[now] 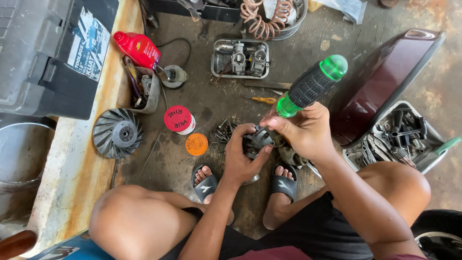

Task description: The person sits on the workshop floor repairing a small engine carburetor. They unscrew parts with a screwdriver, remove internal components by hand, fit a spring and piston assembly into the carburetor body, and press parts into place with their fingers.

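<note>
Hands work over the floor: left hand (242,155) clamps a small carburetor (259,139), likely heavy, rigid, oily, best gripped around its body; right hand (301,131) grips a green-handled screwdriver (310,86).

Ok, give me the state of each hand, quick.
Left hand: closed around a small dark metal part.
Right hand: closed on a green-and-black screwdriver, tip at the part.
</note>
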